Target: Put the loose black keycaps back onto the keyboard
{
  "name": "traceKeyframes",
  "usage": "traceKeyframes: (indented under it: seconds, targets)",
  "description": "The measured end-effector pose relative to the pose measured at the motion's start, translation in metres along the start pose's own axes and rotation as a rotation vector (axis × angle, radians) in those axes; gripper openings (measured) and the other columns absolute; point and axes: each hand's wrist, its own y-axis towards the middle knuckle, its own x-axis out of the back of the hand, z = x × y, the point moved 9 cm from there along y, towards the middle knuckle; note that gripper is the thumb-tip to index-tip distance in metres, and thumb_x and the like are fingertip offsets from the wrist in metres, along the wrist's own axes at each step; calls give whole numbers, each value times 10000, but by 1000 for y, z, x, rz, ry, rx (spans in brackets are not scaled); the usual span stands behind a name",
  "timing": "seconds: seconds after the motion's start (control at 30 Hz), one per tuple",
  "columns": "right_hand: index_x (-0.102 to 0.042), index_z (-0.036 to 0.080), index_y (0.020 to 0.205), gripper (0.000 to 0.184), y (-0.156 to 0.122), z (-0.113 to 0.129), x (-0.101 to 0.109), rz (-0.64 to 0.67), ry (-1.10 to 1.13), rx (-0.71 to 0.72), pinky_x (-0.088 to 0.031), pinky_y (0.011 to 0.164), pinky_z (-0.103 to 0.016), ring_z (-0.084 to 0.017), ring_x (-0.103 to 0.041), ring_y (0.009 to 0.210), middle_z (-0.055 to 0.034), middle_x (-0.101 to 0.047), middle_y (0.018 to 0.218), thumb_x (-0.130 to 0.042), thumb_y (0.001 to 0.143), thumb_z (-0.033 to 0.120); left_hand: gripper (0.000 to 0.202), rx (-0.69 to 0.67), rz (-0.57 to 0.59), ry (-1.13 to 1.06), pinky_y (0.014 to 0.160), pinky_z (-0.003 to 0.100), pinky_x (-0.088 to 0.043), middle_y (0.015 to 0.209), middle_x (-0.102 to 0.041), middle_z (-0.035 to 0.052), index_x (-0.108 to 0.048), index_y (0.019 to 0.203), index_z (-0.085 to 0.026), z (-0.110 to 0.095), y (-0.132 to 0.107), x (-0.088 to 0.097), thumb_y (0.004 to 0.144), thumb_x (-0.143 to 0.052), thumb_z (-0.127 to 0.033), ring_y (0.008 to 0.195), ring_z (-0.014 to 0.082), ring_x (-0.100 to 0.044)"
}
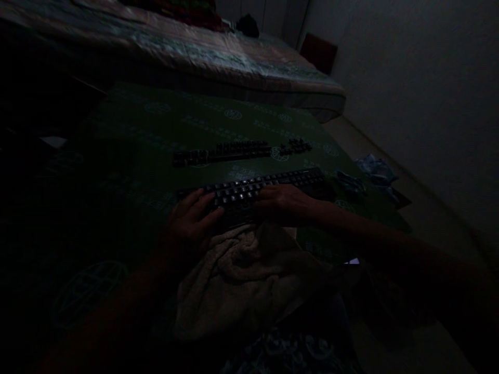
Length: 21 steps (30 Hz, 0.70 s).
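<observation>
The scene is very dark. A black keyboard (253,189) lies on a green printed mat (148,135) in front of me. My left hand (191,221) rests on the keyboard's left end, fingers stretched over the keys. At the middle of the keyboard's near edge, my right hand (283,202) lies with its fingers curled; whether it holds anything is hidden by the dark. A light towel (241,275) is bunched just below both hands.
Rows of loose black keycaps (222,153) lie on the mat beyond the keyboard, with a smaller cluster (296,146) to their right. A bed with a patterned cover (195,47) runs along the back. Pale crumpled bags (374,170) sit at the mat's right edge by the wall.
</observation>
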Motion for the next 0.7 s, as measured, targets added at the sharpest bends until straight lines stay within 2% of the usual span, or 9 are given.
traceKeyframes:
  seconds: [0.13, 0.23, 0.37, 0.47, 0.53, 0.7]
  targets:
    - [-649, 145, 901, 161, -8, -10, 0, -16, 3, -48, -322, 605, -247, -141, -513, 734, -71, -626, 868, -490, 882, 138, 298, -11, -9, 32, 969, 552, -415, 1348, -503, 138, -585, 1149, -222, -1, -2, 0, 874, -470, -209, 1327, 337, -370]
    - [-646, 153, 886, 154, -15, -10, 2, -134, 19, -49, -323, 591, -240, -132, -515, 709, -56, -621, 829, -493, 887, 143, 275, -19, -28, 66, 926, 548, -440, 1305, -528, 172, -591, 1119, -177, -4, -5, 4, 884, -447, -175, 1296, 350, -402]
    - [-637, 162, 903, 124, -25, 7, -1, -348, 48, 10, -344, 591, -238, -131, -519, 702, -48, -620, 803, -515, 884, 153, 302, -29, -22, 89, 923, 547, -444, 1284, -539, 186, -587, 1138, -156, -7, -9, 5, 886, -421, -150, 1276, 348, -417]
    - [-615, 169, 900, 97, -28, 23, -13, -419, 92, 39, -335, 574, -237, -121, -498, 661, -27, -594, 740, -519, 897, 182, 291, -21, -52, 93, 926, 533, -445, 1251, -563, 185, -603, 1113, -149, -7, -11, 8, 883, -425, -134, 1264, 338, -429]
    - [-597, 178, 904, 91, -29, 33, -17, -479, 111, 49, -316, 545, -236, -112, -475, 615, -8, -575, 699, -510, 910, 202, 294, -10, -33, 87, 932, 538, -438, 1255, -563, 185, -602, 1119, -150, -8, -12, 8, 882, -428, -138, 1268, 338, -427]
    - [-575, 176, 908, 181, -29, 54, -8, -628, 168, 54, -323, 517, -257, -118, -470, 572, -16, -588, 679, -421, 956, 257, 311, 67, 21, 87, 991, 544, -400, 1289, -552, 158, -596, 1136, -182, -6, -15, 7, 873, -441, -122, 1298, 314, -408]
